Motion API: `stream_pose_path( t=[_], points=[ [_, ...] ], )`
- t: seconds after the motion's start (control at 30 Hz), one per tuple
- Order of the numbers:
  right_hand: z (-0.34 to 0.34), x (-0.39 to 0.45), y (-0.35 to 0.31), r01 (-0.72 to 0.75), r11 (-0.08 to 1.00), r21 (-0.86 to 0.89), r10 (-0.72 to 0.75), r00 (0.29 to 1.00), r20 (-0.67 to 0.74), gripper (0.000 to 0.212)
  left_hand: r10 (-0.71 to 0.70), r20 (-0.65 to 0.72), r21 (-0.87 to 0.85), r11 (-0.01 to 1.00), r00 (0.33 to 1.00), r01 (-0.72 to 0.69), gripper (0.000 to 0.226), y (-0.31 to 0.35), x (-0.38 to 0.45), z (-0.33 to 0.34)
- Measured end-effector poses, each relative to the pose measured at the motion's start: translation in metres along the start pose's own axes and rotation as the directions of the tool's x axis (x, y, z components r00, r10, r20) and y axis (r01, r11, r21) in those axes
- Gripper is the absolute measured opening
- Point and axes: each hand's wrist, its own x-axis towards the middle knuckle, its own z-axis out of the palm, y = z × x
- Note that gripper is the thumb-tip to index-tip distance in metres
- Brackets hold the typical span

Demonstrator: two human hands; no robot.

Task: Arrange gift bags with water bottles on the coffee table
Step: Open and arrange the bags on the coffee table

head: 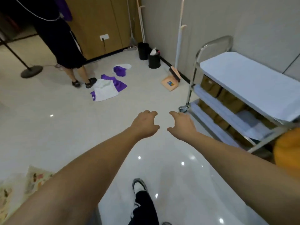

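Both hands, the left hand (145, 124) and the right hand (181, 125), reach forward above the floor (48, 127), fingers loosely curled and apart, holding nothing. Brown gift bags (211, 88) stand in rows on the lower shelves of the metal cart (193, 88) at the right.

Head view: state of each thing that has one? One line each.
left hand: empty, fingers curled, held out over the floor
right hand: empty, fingers curled, apart from the left
cart: three shelves, top bare, brown boxes on the lower two
clothes: crumpled on the floor, white and purple
bins: upright, nearer one stuffed with white trash
dustpan: on the floor, brush resting in it
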Motion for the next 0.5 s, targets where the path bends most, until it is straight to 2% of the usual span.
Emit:
stream_pose_path(
  t=[0.23, 0.37, 0.5],
  points=[
    [-0.028, 0.064, 0.091, -0.289, 0.955, 0.061, 0.294, 0.952, -0.087, 0.070, 0.245, 0.146, 0.024, 0.968, 0.958, -0.251, 0.062, 0.061, 0.153, 0.023],
    [-0.038, 0.093, 0.133, -0.486, 0.865, 0.123, 0.494, 0.868, -0.046, 0.068, 0.362, 0.276, 0.019, 0.924, 0.890, -0.382, 0.062, 0.091, 0.227, 0.036],
    [-0.045, 0.121, 0.166, -0.614, 0.764, 0.200, 0.634, 0.772, -0.049, 0.073, 0.451, 0.357, 0.006, 0.874, 0.818, -0.485, 0.057, 0.125, 0.297, 0.044]
  ],
)
